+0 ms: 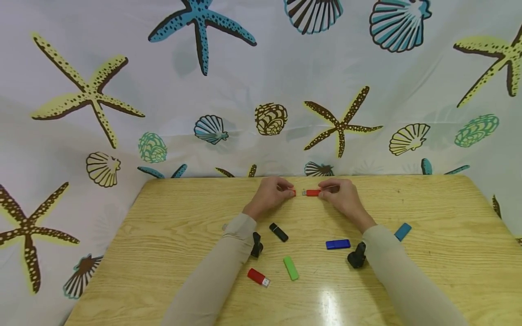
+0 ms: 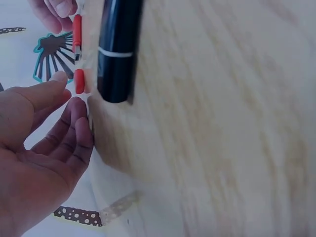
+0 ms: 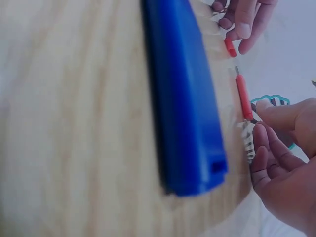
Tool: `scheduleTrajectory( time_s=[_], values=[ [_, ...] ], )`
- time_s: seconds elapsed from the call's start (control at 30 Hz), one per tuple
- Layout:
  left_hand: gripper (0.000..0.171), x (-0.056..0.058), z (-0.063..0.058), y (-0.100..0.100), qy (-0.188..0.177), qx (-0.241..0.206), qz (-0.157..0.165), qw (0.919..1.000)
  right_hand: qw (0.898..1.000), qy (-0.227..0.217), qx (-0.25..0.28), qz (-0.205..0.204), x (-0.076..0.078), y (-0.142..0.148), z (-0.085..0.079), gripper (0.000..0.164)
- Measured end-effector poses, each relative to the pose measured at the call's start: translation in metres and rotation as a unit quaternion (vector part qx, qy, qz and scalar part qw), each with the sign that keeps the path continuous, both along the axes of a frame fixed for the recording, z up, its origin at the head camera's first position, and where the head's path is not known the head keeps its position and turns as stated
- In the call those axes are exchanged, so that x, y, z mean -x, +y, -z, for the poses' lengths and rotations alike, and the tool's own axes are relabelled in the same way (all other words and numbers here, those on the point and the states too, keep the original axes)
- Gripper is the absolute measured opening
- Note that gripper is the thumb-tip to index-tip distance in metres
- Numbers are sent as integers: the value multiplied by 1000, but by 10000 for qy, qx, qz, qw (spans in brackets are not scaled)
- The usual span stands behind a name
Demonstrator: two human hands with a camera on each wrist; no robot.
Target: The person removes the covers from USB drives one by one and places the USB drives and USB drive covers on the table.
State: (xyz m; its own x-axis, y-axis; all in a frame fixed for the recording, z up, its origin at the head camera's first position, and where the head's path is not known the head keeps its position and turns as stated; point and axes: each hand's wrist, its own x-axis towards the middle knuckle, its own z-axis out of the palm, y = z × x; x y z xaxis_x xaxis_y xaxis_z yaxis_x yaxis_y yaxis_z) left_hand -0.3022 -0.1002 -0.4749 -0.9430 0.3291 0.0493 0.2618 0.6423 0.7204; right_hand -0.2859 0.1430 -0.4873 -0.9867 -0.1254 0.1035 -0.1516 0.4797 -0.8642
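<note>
Near the table's far edge, my left hand point(image 1: 271, 195) pinches a small red USB stick cap point(image 2: 80, 81) between thumb and fingertips. Just right of it, my right hand point(image 1: 343, 195) holds a red USB flash drive point(image 1: 312, 193) by its rear end. The drive's bare metal plug points left at the cap, with a short gap between the two. Both wrist views show cap and drive roughly in line. A black USB stick point(image 1: 279, 232) lies nearer me, below the left hand, and a blue USB stick point(image 1: 337, 244) lies below the right.
On the wooden table point(image 1: 163, 262), a green stick point(image 1: 291, 268) and another red USB drive point(image 1: 258, 277) with its plug showing lie towards the front. A teal-blue stick point(image 1: 403, 232) is beside the right sleeve. A patterned cloth point(image 1: 244, 90) hangs behind the far edge.
</note>
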Motion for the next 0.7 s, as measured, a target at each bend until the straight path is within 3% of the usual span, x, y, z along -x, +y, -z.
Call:
scheduleTrajectory(
  time_s=[0.37, 0.7],
  values=[
    [23, -13, -9, -8, -223, -535, -96, 9983, 9997, 88, 110, -220, -14, 9, -11, 26],
    [27, -28, -16, -14, -119, -957, 87, 9953, 9989, 180, 242, -347, -34, 19, -18, 30]
  ],
)
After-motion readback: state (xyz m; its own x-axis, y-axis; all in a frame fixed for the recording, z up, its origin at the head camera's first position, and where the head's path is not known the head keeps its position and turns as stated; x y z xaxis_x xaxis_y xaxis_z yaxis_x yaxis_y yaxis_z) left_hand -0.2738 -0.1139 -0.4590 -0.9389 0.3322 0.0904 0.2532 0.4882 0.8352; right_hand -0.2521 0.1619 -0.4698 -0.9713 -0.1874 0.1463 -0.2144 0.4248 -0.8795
